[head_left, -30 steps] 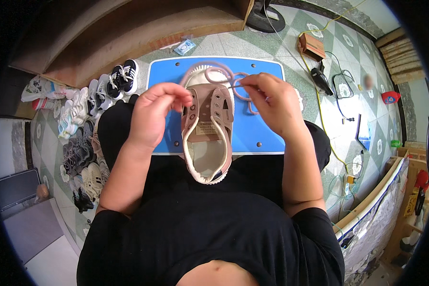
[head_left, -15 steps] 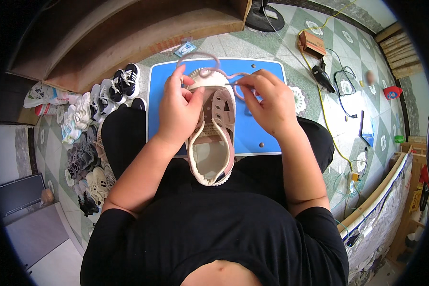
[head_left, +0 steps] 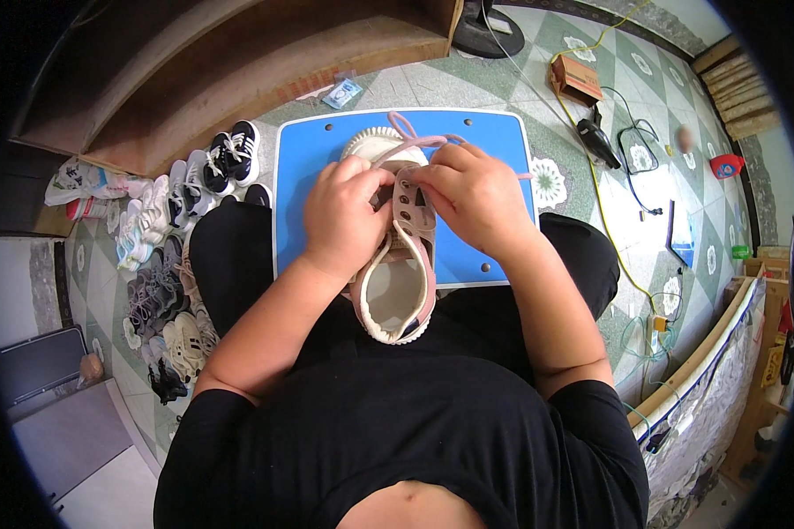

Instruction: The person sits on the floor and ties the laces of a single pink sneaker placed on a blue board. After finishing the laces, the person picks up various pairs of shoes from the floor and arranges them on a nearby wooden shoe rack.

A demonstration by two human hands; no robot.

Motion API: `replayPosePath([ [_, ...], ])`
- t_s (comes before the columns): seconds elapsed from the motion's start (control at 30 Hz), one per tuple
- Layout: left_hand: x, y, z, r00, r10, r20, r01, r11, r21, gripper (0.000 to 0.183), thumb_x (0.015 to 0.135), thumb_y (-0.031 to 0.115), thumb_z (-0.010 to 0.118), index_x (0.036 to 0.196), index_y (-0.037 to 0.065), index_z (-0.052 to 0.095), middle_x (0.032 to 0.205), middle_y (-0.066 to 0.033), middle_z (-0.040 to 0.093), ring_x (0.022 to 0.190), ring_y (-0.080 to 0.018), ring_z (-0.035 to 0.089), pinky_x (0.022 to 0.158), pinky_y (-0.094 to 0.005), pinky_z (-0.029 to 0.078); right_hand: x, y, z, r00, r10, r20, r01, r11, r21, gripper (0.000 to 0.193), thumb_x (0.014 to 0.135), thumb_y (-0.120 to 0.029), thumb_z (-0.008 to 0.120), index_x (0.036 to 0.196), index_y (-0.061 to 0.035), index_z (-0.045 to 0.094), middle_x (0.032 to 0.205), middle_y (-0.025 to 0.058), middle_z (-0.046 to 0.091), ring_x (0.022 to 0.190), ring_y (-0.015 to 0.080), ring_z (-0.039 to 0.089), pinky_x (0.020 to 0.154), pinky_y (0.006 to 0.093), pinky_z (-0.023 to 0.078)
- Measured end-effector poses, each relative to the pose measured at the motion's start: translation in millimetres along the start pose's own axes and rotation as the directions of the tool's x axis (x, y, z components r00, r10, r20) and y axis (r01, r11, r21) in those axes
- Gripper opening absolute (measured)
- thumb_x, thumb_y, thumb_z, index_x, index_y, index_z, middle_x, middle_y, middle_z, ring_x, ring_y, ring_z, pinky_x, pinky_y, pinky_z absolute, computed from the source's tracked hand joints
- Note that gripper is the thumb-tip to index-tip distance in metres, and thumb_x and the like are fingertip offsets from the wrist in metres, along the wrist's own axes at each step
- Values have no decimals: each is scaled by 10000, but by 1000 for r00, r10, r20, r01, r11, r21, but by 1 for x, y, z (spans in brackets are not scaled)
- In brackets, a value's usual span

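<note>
A beige and pink sneaker [head_left: 430, 304] lies on a blue board, its toe away from me and its heel over the board's near edge. My left hand [head_left: 348, 212] is closed on the shoe's upper, thumb and forefinger at the inner edge of the eyelet strip [head_left: 405, 200]. On the strip's other side my right hand [head_left: 478, 196] pinches close to the top eyelet; its fingertips hide part of what they grip. A pink shoelace [head_left: 419, 141] loops over the toe and passes behind my right hand, one end sticking out beyond it.
The blue board [head_left: 304, 145] rests across my lap. Rows of shoes [head_left: 185, 181] stand on the tiled floor to the left, near a wooden shelf [head_left: 265, 62]. To the right are a cardboard box [head_left: 577, 81], a black hair dryer [head_left: 597, 141] and a yellow cable [head_left: 602, 216].
Both hands have come nearer to me and down onto the eyelet strip. My left hand has closed on the shoe. The lace loop has shifted right over the toe.
</note>
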State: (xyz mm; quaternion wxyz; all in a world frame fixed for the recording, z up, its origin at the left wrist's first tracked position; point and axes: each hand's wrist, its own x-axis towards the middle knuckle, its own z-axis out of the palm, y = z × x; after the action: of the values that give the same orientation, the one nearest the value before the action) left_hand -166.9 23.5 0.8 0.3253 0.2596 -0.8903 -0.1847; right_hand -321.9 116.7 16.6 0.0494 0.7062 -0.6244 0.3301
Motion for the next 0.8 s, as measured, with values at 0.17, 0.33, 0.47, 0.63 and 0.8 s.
replayPosePath([
  [0.17, -1, -3, 2, 1000, 19, 6, -19, 1000, 23, 123, 651, 153, 719, 732, 100, 643, 732, -55, 541, 746, -274, 536, 641, -375, 445, -4, 2, 14, 999, 3, -47, -3, 1000, -4, 148, 666, -107, 647, 814, -119, 650, 793, 27, 567, 732, 228, 564, 598, 349, 479],
  [0.33, 0, -1, -1, 999, 34, 7, -34, 999, -1, 75, 693, 118, 669, 712, 78, 608, 731, -64, 545, 749, -293, 534, 641, -390, 441, 7, -2, 4, 976, -141, -165, 157, 984, 89, 152, 663, -94, 655, 814, -101, 648, 790, 21, 580, 722, 228, 565, 628, 363, 468],
  [0.47, -1, -6, -4, 998, 56, 0, -56, 993, -109, 76, 707, 97, 645, 711, 67, 575, 736, -81, 544, 739, -310, 525, 633, -393, 432, 7, -30, -7, 964, -249, -96, 267, 888, 374, 105, 655, -102, 665, 745, -71, 621, 782, 43, 580, 701, 235, 575, 612, 352, 474],
  [0.63, -12, -20, -4, 983, -181, -3, 147, 806, -573, 89, 802, 64, 613, 758, 43, 539, 737, -56, 491, 678, -179, 485, 613, -280, 404, 0, -34, 1, 986, -158, 60, 122, 910, 397, 122, 646, -48, 698, 716, -41, 599, 800, 80, 576, 648, 248, 582, 539, 332, 467],
  [0.8, -24, -4, -22, 989, -149, -9, 77, 564, -822, 34, 884, 54, 547, 874, 32, 523, 821, -17, 465, 739, -93, 441, 691, -213, 365, -4, -35, 13, 999, -12, -51, 34, 893, 449, 150, 672, -19, 686, 774, -34, 578, 832, 94, 570, 626, 223, 573, 506, 314, 446],
])
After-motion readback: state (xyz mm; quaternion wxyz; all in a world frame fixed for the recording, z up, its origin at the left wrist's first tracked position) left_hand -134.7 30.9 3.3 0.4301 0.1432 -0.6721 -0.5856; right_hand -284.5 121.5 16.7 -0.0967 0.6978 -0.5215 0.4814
